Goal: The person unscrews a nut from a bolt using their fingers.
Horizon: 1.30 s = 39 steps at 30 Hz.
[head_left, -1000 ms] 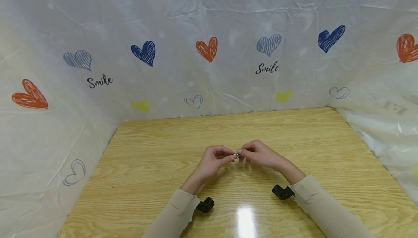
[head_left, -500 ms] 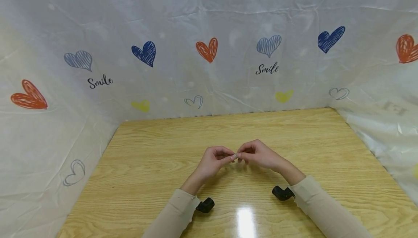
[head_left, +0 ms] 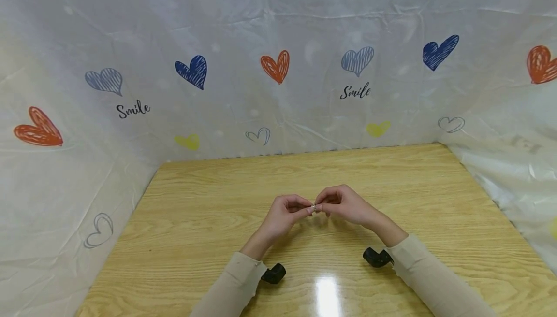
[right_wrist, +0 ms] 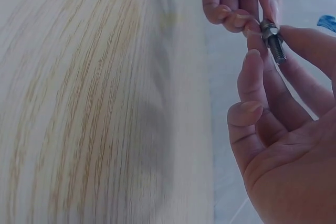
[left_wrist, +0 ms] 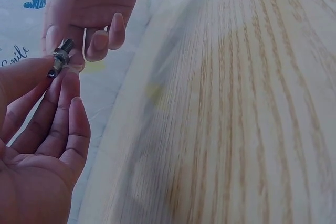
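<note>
Left hand [head_left: 280, 216], right hand [head_left: 350, 208] — each grip pinching a bolt [right_wrist: 274, 43] (metallic), tabletop [head_left: 196, 206] below

A curtained-off work spot: white sheeting [head_left: 313, 27] printed with hearts [head_left: 193, 72] and "Smile" encloses three sides of a wood-grain tabletop [head_left: 226, 196]; the wider room is hidden.

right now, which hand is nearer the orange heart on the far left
Left. The left hand is below and right of the orange heart; the right hand is farther right, past the threaded metal part.
</note>
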Tool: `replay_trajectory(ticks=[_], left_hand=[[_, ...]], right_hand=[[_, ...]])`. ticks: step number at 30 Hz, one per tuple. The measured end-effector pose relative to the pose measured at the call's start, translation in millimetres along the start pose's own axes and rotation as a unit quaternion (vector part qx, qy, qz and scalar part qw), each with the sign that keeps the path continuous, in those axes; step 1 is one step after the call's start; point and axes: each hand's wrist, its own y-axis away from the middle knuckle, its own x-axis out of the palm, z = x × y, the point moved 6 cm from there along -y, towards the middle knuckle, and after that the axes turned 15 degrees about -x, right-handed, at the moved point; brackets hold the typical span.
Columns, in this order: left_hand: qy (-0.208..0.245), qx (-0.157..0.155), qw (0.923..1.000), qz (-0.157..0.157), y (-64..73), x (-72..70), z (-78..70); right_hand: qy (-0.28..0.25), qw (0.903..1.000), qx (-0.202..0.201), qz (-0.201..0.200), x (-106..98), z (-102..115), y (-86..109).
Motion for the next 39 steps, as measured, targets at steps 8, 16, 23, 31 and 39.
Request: replay_trajectory(ticks=[8, 16, 23, 31, 39], left_hand=[[0.005, -0.004, 1.0000, -0.007, 0.7, 0.0, 0.2], [-0.003, 0.000, 1.0000, -0.005, -0.2, 1.3, -2.2], [-0.002, 0.002, 1.0000, -0.005, -0.4, 1.4, -2.9], [-0.001, -0.002, 1.0000, -0.006, 0.7, 1.3, -2.6], [0.004, -0.004, 1.0000, -0.005, -0.2, 1.7, -1.8]], right_hand=[[0.004, 0.9998, 0.017, 0.004, -0.6, -3.5, 0.9], [0.003, 0.9980, 0.054, 0.033, 2.4, -9.1, 0.1], [0.001, 0.9982, 0.051, 0.031, 3.0, -7.2, -0.3], [0.005, 0.9990, 0.044, 0.010, 0.4, -3.8, -0.3], [-0.011, 0.9998, 0.019, 0.002, -1.5, -1.8, -0.6]])
